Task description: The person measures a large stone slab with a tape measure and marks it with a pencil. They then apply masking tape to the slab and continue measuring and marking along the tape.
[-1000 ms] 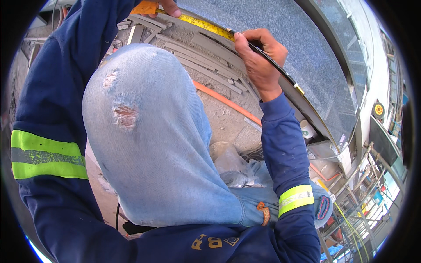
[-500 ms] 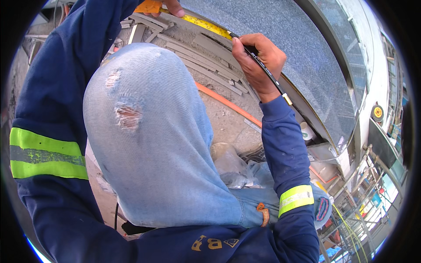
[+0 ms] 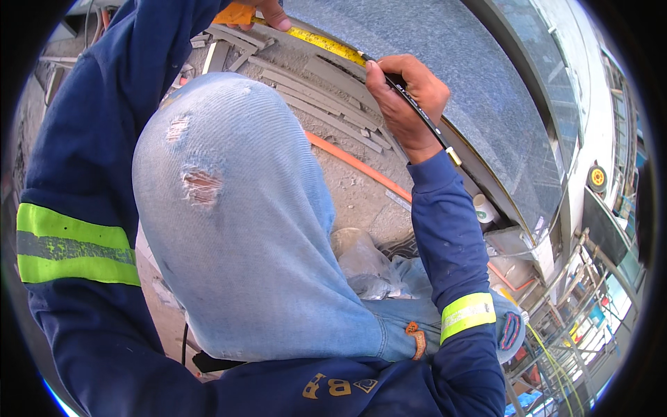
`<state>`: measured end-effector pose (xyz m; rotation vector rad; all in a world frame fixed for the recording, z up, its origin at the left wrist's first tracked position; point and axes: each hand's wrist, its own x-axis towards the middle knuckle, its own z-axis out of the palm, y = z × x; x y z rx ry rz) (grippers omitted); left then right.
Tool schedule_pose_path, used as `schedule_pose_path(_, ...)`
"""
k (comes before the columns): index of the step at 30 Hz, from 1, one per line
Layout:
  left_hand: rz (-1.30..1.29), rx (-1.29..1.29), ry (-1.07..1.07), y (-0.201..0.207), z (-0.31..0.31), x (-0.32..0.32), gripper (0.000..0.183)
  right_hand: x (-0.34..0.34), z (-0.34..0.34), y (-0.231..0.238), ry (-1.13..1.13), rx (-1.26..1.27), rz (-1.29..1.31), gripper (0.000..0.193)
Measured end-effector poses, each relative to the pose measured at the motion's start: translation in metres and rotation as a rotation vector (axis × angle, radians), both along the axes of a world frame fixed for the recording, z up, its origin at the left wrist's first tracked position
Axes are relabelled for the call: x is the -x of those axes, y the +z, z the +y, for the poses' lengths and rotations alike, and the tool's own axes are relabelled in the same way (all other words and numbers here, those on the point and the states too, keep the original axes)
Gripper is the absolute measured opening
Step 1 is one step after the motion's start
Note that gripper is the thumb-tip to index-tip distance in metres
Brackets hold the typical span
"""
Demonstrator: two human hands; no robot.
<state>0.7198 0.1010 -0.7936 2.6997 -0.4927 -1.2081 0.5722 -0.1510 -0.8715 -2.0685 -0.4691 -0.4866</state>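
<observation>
A tape measure with an orange case (image 3: 235, 14) is in my left hand (image 3: 273, 12) at the top edge of the view, where part of the hand is cut off. Its yellow blade (image 3: 326, 44) runs out to the right along the near edge of a speckled grey stone slab (image 3: 445, 62). My right hand (image 3: 411, 97) is closed round a black pencil (image 3: 419, 111). The pencil's tip touches or nearly touches the slab edge at the right end of the visible blade. Whether it has left a mark is too small to tell.
Below the slab, thin grey strips (image 3: 316, 97) lie on the dusty ground, with an orange pipe (image 3: 358, 163) beside them. My bent knee (image 3: 229, 160) fills the middle. A white cup (image 3: 481, 207) stands right of my forearm, clear plastic (image 3: 372, 264) behind my leg. Scaffolding (image 3: 577, 306) is far right.
My right hand and the pencil have shifted very slightly left along the slab edge. The left hand keeps its hold on the tape measure.
</observation>
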Motion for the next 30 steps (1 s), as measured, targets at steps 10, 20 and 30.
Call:
schedule_pose_path(10, -0.146, -0.056, -0.076, -0.008, -0.003, 0.002, 0.058, 0.017, -0.118, 0.047, 0.299, 0.549, -0.143, 0.025)
schedule_pose_path(20, -0.76, 0.482, -0.323, 0.025, 0.001, 0.093, 0.028, 0.105, -0.187, 0.076, 0.11, 0.413, 0.391, 0.028)
schedule_pose_path(30, -0.828, 0.546, -0.281, 0.011, -0.001, 0.079, 0.037, 0.1, -0.216, 0.145, -0.1, -0.101, 1.343, 0.015)
